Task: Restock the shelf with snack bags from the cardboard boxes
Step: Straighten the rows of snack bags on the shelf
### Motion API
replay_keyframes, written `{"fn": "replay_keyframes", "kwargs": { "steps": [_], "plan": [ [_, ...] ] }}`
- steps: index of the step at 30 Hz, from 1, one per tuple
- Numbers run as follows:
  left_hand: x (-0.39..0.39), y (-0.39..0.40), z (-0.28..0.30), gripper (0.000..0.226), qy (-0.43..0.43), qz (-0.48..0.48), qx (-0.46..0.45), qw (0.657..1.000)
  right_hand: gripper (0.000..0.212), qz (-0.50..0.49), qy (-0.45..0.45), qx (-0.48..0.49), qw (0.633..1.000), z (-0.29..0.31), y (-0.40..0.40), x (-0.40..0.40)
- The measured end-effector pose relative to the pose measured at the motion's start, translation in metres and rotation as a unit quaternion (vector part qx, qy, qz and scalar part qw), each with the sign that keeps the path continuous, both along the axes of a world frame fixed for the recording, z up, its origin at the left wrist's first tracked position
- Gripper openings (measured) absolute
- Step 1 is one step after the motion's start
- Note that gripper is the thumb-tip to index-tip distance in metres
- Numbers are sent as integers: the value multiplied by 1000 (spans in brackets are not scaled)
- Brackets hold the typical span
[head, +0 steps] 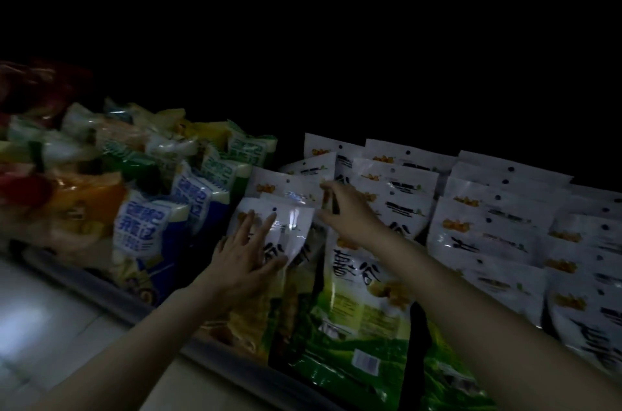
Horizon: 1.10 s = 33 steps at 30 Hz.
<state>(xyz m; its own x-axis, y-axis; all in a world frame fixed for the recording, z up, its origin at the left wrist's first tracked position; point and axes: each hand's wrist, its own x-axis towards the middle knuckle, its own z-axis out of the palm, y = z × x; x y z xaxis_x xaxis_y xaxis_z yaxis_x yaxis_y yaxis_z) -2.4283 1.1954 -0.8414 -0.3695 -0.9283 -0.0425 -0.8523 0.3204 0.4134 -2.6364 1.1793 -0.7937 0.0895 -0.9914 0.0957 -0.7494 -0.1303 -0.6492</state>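
Observation:
Rows of white-and-green snack bags (397,195) stand packed on a dim shelf (101,279). My left hand (245,255) lies flat with fingers spread against the front of the frontmost white bag (296,225) in the left row. My right hand (346,212) reaches over a green-bottomed bag (363,303) and pinches the top edge of a bag just behind the front one. No cardboard box is in view.
Blue-and-white snack bags (144,225) and orange, yellow and green bags (84,195) crowd the shelf to the left. More white bags (505,235) fill the right side. A pale tiled floor (33,326) shows at lower left. The upper part is dark.

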Motion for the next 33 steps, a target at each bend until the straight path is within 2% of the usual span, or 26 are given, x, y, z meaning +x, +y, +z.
{"fn": "replay_keyframes", "kwargs": {
  "steps": [4, 6, 8, 12, 14, 16, 17, 18, 20, 22, 24, 26, 27, 29, 31, 33],
  "plan": [
    [11, -14, 0, 97, 32, 27, 21, 999, 51, -95, -58, -26, 993, -4, -40, 10],
    [8, -23, -5, 84, 67, 57, 31, 996, 50, -99, -77, -29, 992, -7, -55, 6],
    [1, -29, -10, 81, 101, 71, 36, 992, 50, -82, -84, -29, 993, -11, -64, 4],
    [-8, -33, -12, 83, 165, 115, 6, 980, 33, -123, -21, -50, 991, -16, -68, 6],
    [-9, -31, -9, 79, 196, 159, -31, 967, 27, -161, 21, -99, 982, -14, -65, 7],
    [-11, -24, -2, 76, 232, 182, -50, 954, 23, -160, 15, -171, 972, -7, -51, 5],
    [-11, -21, 2, 71, 248, 184, -50, 950, 24, -131, -1, -175, 976, -5, -41, 4],
    [-11, -19, 7, 63, 270, 181, -45, 945, 28, -80, -19, -141, 987, -2, -29, 5],
    [-10, -15, 20, 41, 340, 177, -22, 923, 40, 31, -34, 8, 999, 1, -4, 4],
    [-13, -16, 36, 26, 412, 181, -3, 893, 55, 60, -43, 98, 993, 4, 13, 0],
    [-22, -14, 55, 31, 463, 171, 27, 869, 64, 17, -121, 108, 987, 16, 24, -8],
    [-42, -11, 69, 35, 498, 139, 63, 854, 56, -23, -177, 101, 979, 34, 34, -24],
    [-55, -8, 75, 37, 507, 121, 81, 849, 51, -39, -173, 96, 979, 43, 41, -35],
    [-85, 3, 79, 40, 504, 92, 109, 852, 46, -66, -152, 105, 981, 56, 59, -63],
    [-115, 16, 75, 40, 478, 57, 122, 868, 43, -94, -149, 136, 975, 64, 83, -94],
    [-142, 30, 65, 40, 443, 13, 141, 885, 50, -146, -135, 164, 966, 65, 109, -121]
  ]
}}
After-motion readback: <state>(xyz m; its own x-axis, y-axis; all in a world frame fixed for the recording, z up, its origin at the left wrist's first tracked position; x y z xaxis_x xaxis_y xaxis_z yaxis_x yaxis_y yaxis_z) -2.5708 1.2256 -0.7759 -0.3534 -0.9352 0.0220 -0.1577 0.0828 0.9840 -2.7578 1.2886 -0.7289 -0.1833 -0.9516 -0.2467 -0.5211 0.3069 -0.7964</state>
